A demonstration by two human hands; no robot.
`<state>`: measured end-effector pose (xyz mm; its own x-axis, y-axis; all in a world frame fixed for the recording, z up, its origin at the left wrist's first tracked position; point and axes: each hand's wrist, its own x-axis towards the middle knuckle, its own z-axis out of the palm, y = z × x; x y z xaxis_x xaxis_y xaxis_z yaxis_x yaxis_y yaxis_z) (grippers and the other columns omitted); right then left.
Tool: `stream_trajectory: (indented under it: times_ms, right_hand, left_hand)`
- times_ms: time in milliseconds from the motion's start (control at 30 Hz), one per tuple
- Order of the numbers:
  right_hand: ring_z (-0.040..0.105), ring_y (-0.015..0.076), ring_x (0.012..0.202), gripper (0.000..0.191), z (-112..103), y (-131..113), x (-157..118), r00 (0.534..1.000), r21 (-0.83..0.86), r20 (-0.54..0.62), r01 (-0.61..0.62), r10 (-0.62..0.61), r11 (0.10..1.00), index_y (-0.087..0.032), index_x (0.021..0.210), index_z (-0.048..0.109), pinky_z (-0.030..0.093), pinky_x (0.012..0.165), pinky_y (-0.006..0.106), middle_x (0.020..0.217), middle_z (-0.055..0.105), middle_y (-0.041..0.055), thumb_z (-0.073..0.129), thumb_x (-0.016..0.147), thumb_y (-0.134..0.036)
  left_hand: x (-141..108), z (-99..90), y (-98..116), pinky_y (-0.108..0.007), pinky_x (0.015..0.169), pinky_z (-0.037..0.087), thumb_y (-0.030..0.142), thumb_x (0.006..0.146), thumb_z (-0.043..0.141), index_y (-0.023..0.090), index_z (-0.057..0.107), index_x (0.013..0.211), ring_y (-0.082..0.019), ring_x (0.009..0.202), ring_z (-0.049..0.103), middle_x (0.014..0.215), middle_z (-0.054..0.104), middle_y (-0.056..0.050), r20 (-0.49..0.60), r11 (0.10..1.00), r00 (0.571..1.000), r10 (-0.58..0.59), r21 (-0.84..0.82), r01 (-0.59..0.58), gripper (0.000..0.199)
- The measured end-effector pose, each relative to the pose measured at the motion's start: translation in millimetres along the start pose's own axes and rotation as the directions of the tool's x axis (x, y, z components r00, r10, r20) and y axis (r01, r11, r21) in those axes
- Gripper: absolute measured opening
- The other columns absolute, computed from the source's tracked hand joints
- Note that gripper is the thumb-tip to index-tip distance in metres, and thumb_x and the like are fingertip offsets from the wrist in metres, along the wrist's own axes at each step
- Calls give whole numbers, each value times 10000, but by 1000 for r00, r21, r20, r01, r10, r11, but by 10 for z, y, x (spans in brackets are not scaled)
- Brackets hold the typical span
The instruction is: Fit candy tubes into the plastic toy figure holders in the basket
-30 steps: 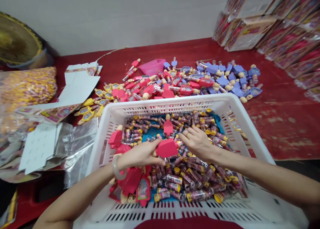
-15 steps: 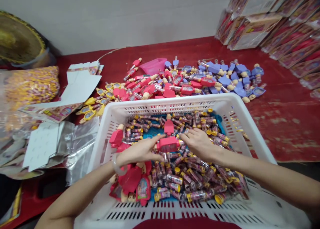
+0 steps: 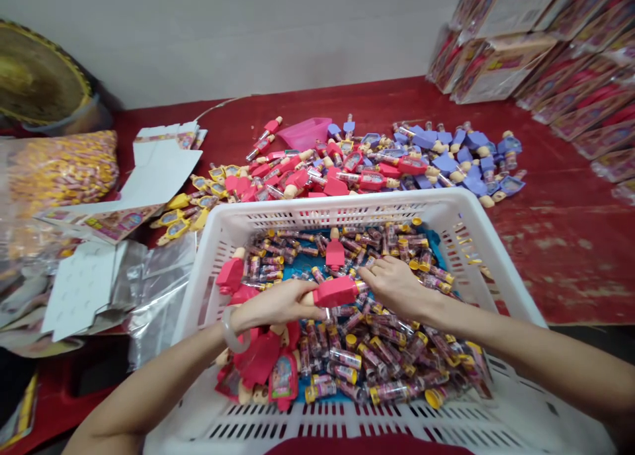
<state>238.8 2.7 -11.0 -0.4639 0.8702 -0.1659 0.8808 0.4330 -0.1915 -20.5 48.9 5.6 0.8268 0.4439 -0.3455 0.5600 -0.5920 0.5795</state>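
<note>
Over a white slotted-plastic basket [image 3: 342, 202], the left hand [image 3: 285, 304] clasps a red boxy plastic toy [image 3: 336, 291]; the right hand [image 3: 393, 284] pinches its yellow-ended clear tube [image 3: 362, 286] at three o'clock. Skewed pressure could jam it.

The toy [image 3: 336, 292] in the middle is pinky red with a yellow bit at one end, and the white basket [image 3: 342, 207] has see-through tubes [image 3: 389, 352] with purply-brown insides and yellow caps [image 3: 435, 397]. On the red table [image 3: 570, 256] there are red toys [image 3: 411, 164], purply-blue toys [image 3: 475, 139] and yellow toys [image 3: 177, 228]. The wall [image 3: 278, 38] is pale grey, the bangle [image 3: 229, 329] is milky white, and the big bag [image 3: 74, 167] looks speckled yellow, orange and pink.
</note>
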Motion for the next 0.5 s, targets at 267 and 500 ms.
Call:
stream_trajectory:
  times_ms: [267,500]
  right_hand:
    - [598,159,646,175,-62,-21,-81,876,607,459,-186,-150,773,-184,922,659,359,541,209,779,688,-22,609,787,-283]
    - [590,215,727,240,-19,-22,-66,997,-60,-65,34,-38,998,-127,923,640,332,655,297,771,674,111,455,787,-58]
  left_hand:
    - [37,206,-65,-240,619,422,115,925,421,247,504,1275,-148,735,557,830,598,-29,-528,885,789,315,464,-42,384]
    - [5,33,36,-248,677,483,352,880,582,221,448,1326,-155,786,596,953,633,-18,-123,976,991,45,-206,-70,484]
